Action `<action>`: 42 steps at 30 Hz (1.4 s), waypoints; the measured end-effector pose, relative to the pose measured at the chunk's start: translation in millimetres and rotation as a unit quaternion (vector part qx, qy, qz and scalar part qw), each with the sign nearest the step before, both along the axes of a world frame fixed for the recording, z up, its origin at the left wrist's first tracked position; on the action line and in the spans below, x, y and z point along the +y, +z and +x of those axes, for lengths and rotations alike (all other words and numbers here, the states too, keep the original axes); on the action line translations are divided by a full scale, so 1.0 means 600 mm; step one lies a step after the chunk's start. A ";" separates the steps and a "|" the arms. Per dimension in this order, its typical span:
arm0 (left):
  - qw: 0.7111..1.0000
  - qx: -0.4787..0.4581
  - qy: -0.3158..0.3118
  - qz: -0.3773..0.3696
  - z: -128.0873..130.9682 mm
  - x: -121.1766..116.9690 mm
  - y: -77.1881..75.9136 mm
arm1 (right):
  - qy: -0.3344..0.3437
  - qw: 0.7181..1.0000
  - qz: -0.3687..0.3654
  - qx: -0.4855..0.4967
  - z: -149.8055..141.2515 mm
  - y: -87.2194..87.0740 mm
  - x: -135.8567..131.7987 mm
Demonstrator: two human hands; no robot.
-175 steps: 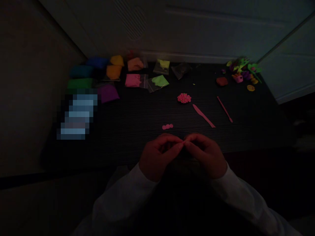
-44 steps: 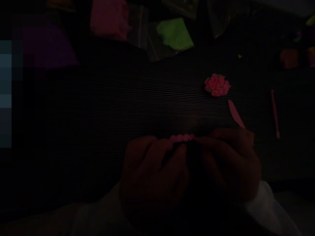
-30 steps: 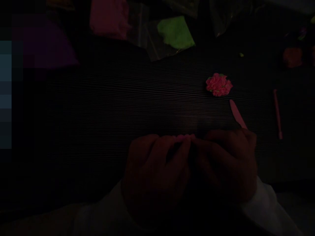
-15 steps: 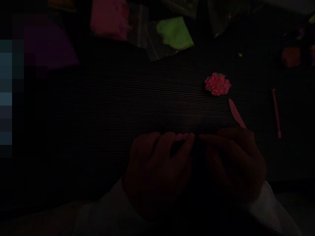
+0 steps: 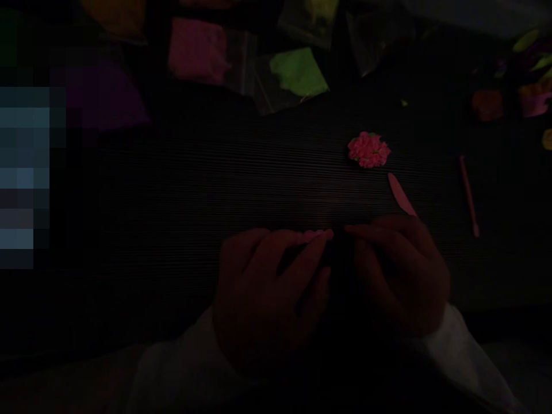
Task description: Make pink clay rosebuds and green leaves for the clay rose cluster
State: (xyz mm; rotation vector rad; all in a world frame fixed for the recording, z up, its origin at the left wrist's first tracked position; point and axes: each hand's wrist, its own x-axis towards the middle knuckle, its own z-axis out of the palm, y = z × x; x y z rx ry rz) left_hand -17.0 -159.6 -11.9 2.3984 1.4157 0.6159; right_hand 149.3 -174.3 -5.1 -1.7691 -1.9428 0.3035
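The scene is very dark. My left hand [image 5: 267, 287] rests on the black table [image 5: 194, 190] with its fingertips pinched on a short row of small pink clay discs [image 5: 318, 234]. My right hand [image 5: 401, 270] sits just right of the discs, fingers curled, its fingertips a little apart from the row; I cannot make out anything in it. A finished pink clay flower [image 5: 369, 150] lies beyond my right hand. A pink plastic knife tool [image 5: 401, 194] pokes out from behind my right fingers.
A thin pink stick tool [image 5: 468, 195] lies at right. Bags of clay sit along the back: pink [image 5: 197, 50], green [image 5: 298, 72], purple [image 5: 101, 98], orange [image 5: 116, 14]. Small clay figures [image 5: 528, 75] stand at far right. A blurred screen [image 5: 23, 172] glows at left.
The view has tightened and darkened since the oldest frame. In the last second my right fingertips drew slightly away from the disc row, which stays under my left fingertips.
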 end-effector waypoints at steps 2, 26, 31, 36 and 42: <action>0.999 -0.002 0.012 0.031 -0.009 0.000 0.000 | 0.000 1.000 0.012 -0.007 0.000 -0.002 0.000; 0.998 0.032 -0.016 0.055 -0.048 0.012 -0.027 | -0.265 0.941 0.099 -0.187 0.224 -0.043 -0.011; 0.998 0.035 -0.016 0.052 -0.046 0.014 -0.024 | -0.251 0.946 0.092 -0.181 0.229 -0.049 -0.002; 0.999 0.029 -0.013 0.042 -0.045 0.011 -0.019 | -0.241 0.946 0.099 -0.192 0.239 -0.051 -0.001; 0.999 -0.005 -0.014 0.045 -0.049 0.011 -0.011 | -0.282 0.939 0.026 -0.196 0.213 -0.017 -0.042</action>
